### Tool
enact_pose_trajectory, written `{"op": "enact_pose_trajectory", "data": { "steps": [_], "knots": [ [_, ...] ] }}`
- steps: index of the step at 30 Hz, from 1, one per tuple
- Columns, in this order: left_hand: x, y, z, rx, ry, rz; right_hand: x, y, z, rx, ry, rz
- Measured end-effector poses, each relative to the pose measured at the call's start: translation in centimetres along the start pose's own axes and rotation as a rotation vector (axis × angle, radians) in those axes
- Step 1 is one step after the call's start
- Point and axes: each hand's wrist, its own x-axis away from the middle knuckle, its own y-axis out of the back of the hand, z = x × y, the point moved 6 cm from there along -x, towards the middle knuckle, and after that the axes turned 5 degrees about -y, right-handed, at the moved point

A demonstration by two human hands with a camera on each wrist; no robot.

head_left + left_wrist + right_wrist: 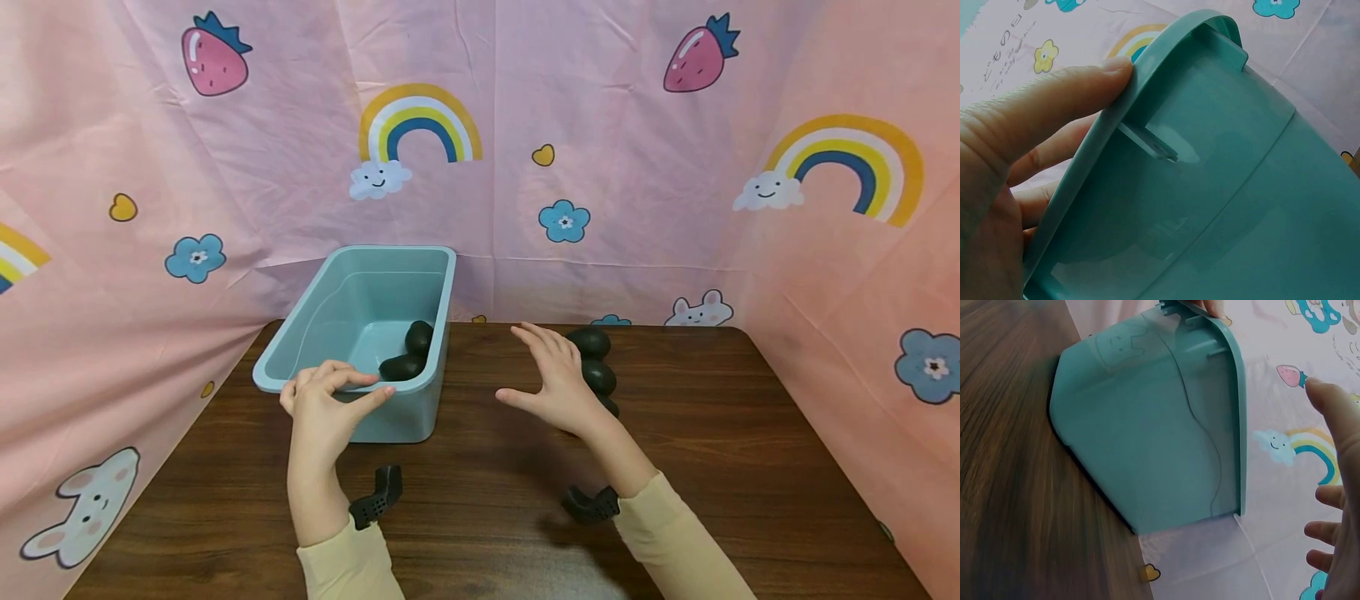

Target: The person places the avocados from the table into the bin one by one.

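Note:
My left hand [318, 408] is at the near rim of a light blue plastic bin [442, 333]. In the left wrist view the thumb [1079, 87] lies on the rim, with the other fingers behind it, so the hand grips the rim. Two dark green avocados [402, 367] lie inside the bin at its right side. My right hand [555, 379] hovers above the table with fingers spread and nothing in them. Just beyond and right of it, several avocados [598, 377] stand in a row, partly hidden by the hand and wrist.
The bin stands at the left rear of a dark wooden table [712, 467]. A pink printed cloth [630, 167] hangs behind and along both sides. Black camera mounts [377, 497] are strapped to both wrists.

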Motion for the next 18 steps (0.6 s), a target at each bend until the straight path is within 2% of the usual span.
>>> {"op": "enact_pose_trajectory", "data": {
  "steps": [18],
  "knots": [
    [0.1, 0.0, -0.1, -0.005, -0.002, 0.003, 2.8, 1.7, -3.8, -0.04, -0.081, -0.079]
  ]
}}
